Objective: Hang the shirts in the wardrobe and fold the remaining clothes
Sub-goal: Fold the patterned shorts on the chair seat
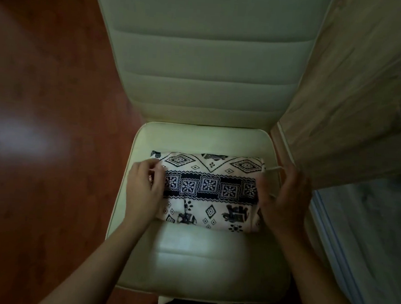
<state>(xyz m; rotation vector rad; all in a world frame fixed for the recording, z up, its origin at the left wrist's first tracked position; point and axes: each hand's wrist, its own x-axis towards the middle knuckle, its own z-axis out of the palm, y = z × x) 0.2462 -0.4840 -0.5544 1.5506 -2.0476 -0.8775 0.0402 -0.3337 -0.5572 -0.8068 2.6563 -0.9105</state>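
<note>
One folded garment (209,191) lies between the hands; left hand (143,193) pinches, right hand (284,201) grips its ends.

near: bare seat (210,255) strip, open | middle: folded cloth (210,191) spans seat width | far: chair back (207,56) blocks | right: wooden panel (355,92) just beside seat, tight | left: floor (36,187), open

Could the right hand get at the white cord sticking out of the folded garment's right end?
Probably yes. The cord lies exposed on the chair seat, close beside the right hand, with nothing visible between them.
</note>
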